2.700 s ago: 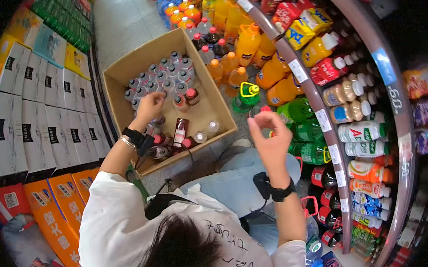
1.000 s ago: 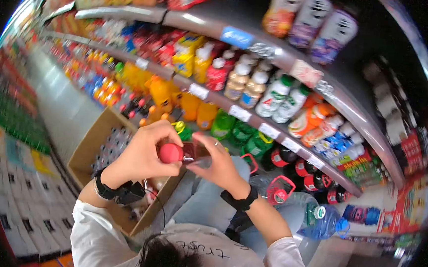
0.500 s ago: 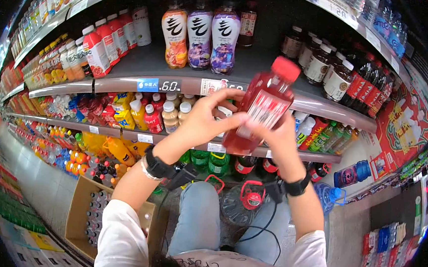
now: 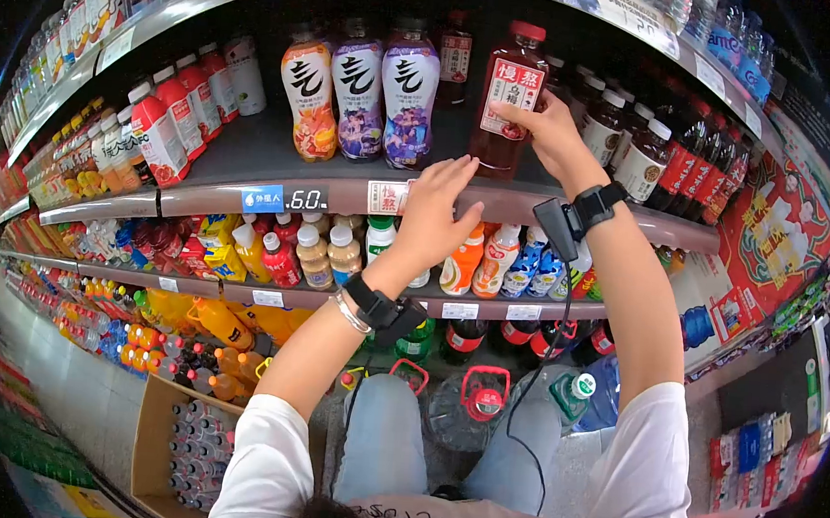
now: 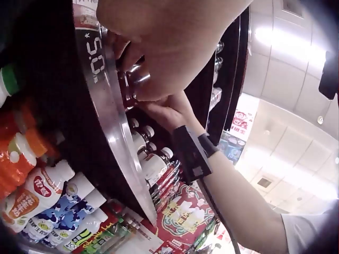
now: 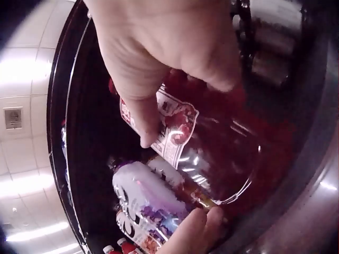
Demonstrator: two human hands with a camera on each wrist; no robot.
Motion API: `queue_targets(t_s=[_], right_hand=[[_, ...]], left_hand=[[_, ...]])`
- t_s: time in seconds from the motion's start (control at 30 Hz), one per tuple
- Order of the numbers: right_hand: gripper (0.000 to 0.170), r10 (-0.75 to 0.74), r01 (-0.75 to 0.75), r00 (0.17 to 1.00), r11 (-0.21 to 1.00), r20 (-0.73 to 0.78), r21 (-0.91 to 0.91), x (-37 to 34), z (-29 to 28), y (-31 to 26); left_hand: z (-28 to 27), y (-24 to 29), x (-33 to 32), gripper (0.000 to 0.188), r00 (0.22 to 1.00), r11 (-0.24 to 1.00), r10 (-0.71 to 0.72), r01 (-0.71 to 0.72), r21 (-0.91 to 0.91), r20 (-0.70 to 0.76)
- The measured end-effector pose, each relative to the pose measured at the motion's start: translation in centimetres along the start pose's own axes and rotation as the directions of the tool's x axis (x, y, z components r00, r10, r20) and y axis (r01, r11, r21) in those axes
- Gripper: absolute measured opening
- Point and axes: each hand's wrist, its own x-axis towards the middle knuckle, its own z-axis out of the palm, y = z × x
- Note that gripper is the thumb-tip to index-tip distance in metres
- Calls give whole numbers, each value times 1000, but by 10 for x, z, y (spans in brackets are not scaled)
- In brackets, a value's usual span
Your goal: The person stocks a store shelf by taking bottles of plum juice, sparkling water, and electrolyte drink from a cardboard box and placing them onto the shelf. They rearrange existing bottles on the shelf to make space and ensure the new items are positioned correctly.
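My right hand (image 4: 556, 139) grips a bottle (image 4: 505, 150) of dark red drink by its side, thumb across the white and red label. The bottle has a red cap and stands upright at the front of the middle shelf. In the right wrist view the thumb of the right hand (image 6: 164, 47) lies on the label. My left hand (image 4: 433, 212), fingers extended, rests by the shelf's front edge just left of the bottle's base. A purple-labelled bottle (image 4: 408, 100) stands behind the left fingertips, and a similar red-capped bottle (image 4: 455, 60) is further back.
The shelf lip (image 4: 332, 201) carries price tags. White-capped dark bottles (image 4: 603, 123) crowd the right side. Below are a lower shelf (image 4: 335, 300) of drinks, large water jugs (image 4: 457, 416) between the knees, and a cardboard box (image 4: 157, 433) of bottles at lower left.
The red-capped bottle went from being held in both hands near the box, up and onto the shelf. My left hand has come off it and lowered to the shelf edge; my right still holds it.
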Motion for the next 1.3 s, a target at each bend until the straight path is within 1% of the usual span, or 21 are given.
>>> queue_targets(t_s=[0.07, 0.1, 0.13, 0.3, 0.4, 0.43, 0.47, 0.5, 0.53, 0.6, 0.7, 0.8, 0.9, 1.0, 1.03, 1.07, 1.13, 1.17, 1.27, 1.3], right_hand=[[50, 28, -29, 999, 999, 27, 14, 9, -3, 5], [49, 27, -27, 999, 999, 17, -22, 12, -5, 8], [49, 32, -32, 999, 999, 37, -13, 15, -6, 12], [49, 80, -83, 991, 996, 106, 29, 18, -9, 21], [54, 111, -111, 993, 994, 44, -13, 10, -2, 18], [57, 49, -50, 999, 985, -11, -166, 10, 2, 23], [61, -22, 4, 998, 947, -54, -320, 10, 7, 26], [74, -93, -4, 979, 879, -180, -477, 3, 17, 26], [89, -182, -36, 941, 785, -286, -618, -5, 26, 27], [103, -272, 6, 920, 729, -282, -684, -7, 32, 34], [97, -126, -130, 940, 729, -318, -672, -8, 31, 37], [89, -116, -139, 945, 703, -305, -697, -8, 27, 32], [75, -116, -143, 935, 739, -334, -658, -2, 25, 32], [63, -46, -156, 948, 795, -314, -586, 25, 8, 55], [53, -10, -148, 962, 821, -274, -551, 37, 2, 61], [53, 56, -207, 960, 803, -274, -560, 46, -7, 68], [54, 184, -316, 943, 754, -276, -576, 49, -3, 48], [66, 310, -438, 899, 662, -311, -608, 48, -2, 32], [61, 309, -403, 915, 709, -258, -579, 49, 5, 15], [54, 303, -427, 903, 709, -305, -561, 51, 10, 12]], left_hand=[[4, -4, -1, 59, 1000, 997, -3, 2, 74, 9], [5, -2, -1, 60, 1000, 994, -8, 7, 112, 12], [6, -1, 0, 60, 1000, 989, -14, 11, 148, 17], [13, -2, 3, 61, 1000, 973, -29, 29, 227, -3], [19, -3, 1, 61, 999, 958, -41, 42, 283, -11], [20, -3, 0, 61, 999, 950, -37, 38, 310, -11], [21, -2, 0, 61, 999, 941, -30, 32, 336, -13], [22, -2, 0, 59, 999, 939, -28, 35, 341, -25], [23, -2, 0, 59, 999, 941, -26, 34, 336, -29], [22, -2, 0, 58, 999, 944, -24, 34, 327, -35], [22, -4, -1, 57, 999, 948, -3, 15, 317, -38], [19, -6, -1, 56, 1000, 950, 4, 1, 313, -14], [15, -5, -2, 55, 1000, 948, 13, -15, 319, 8], [13, -5, -4, 55, 999, 949, 25, -31, 314, 23], [12, -6, -5, 55, 999, 950, 29, -35, 310, 26], [12, -6, -5, 55, 999, 951, 30, -37, 305, 29], [12, -6, -6, 56, 999, 954, 35, -44, 298, 35], [11, -6, -6, 56, 999, 954, 41, -50, 296, 35], [9, -6, -7, 58, 998, 955, 52, -61, 291, 39], [9, -6, -7, 58, 998, 955, 53, -63, 292, 40]])
